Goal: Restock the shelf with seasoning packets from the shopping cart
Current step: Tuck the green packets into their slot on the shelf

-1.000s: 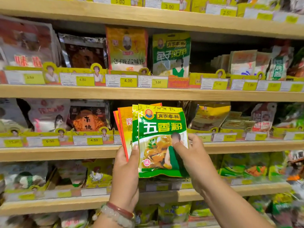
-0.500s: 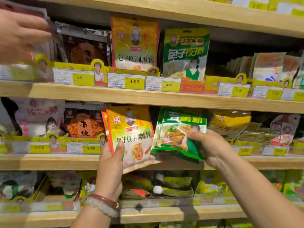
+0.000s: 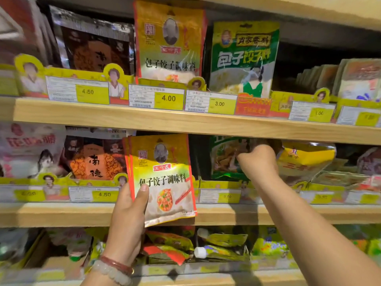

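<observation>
Right hand (image 3: 256, 162) is curled round the top of the green packets (image 3: 223, 159), pushing them upright into the middle shelf (image 3: 288, 215) slot behind the 3.00 tag (image 3: 219, 196). Left hand (image 3: 128, 221) grips the yellow-and-red packets (image 3: 162, 178) by the lower left corner, thumb on the front; at least two, fanned, held in front of the shelf edge and not yet placed.

Risks, judged:
- Green packets are thin, glossy film pouches; limp, likely to slump forward or slide over the low card lip once released.
- The neighbouring yellow pouch (image 3: 307, 159) just right of the hand leans crookedly; a nudge could tip it out.
- The corner grip on slick foil is weak; the rear packet could slip.
- Matching stock (image 3: 170, 41) stands on the shelf above, by the 4.00 tag (image 3: 156, 98); misplacement below is possible.
</observation>
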